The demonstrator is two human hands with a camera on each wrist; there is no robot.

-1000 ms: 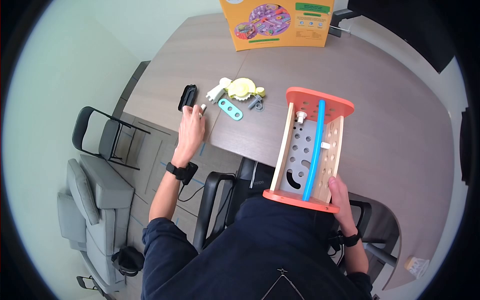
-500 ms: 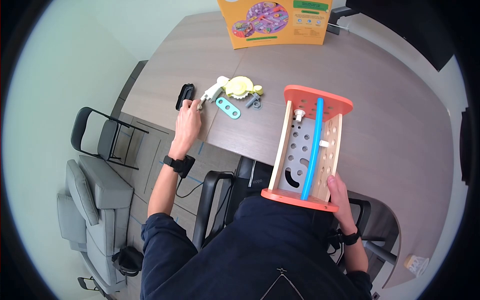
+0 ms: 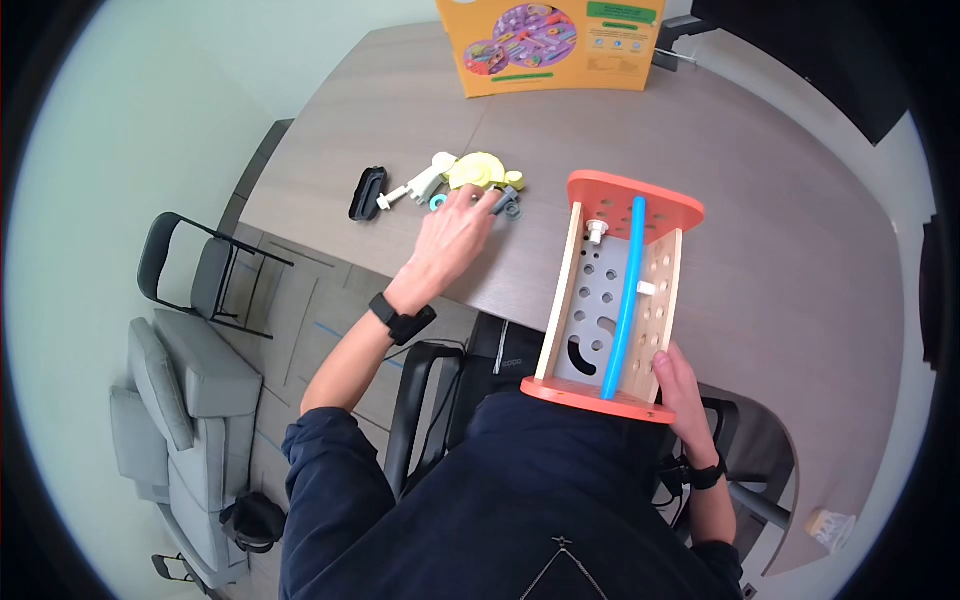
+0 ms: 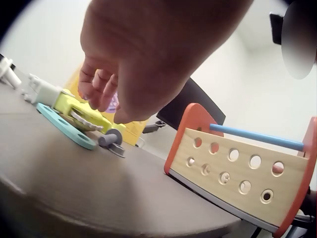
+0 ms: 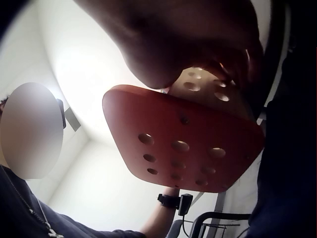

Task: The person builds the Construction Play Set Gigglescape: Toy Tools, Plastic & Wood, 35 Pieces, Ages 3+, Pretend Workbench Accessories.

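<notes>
The left hand (image 3: 448, 240) hovers with bent, loose fingers over the teal strip (image 4: 64, 128), beside the grey bolt (image 3: 508, 198) and grey nut (image 3: 513, 211). Nothing shows in its fingers. Behind them lie the yellow toothed piece (image 3: 478, 170) and pale grey piece (image 3: 426, 184); a white bolt (image 3: 390, 199) lies left. From the head view, the hand covers most of the strip. The right hand (image 3: 683, 402) grips the near right corner of the toolbox (image 3: 585, 397), a wooden frame with red ends and a blue bar (image 3: 627, 310), tilted across the table's edge.
A black tray (image 3: 368, 193) lies at the table's left side. An orange printed box (image 3: 555, 80) stands at the back, near a dark monitor (image 3: 810, 50). Chair armrests (image 3: 410, 410) flank the person, and a cup (image 3: 830, 528) is at lower right.
The left hand has let go of the white bolt beside the pale grey piece and moved right, over the teal strip. The right hand keeps its hold on the toolbox.
</notes>
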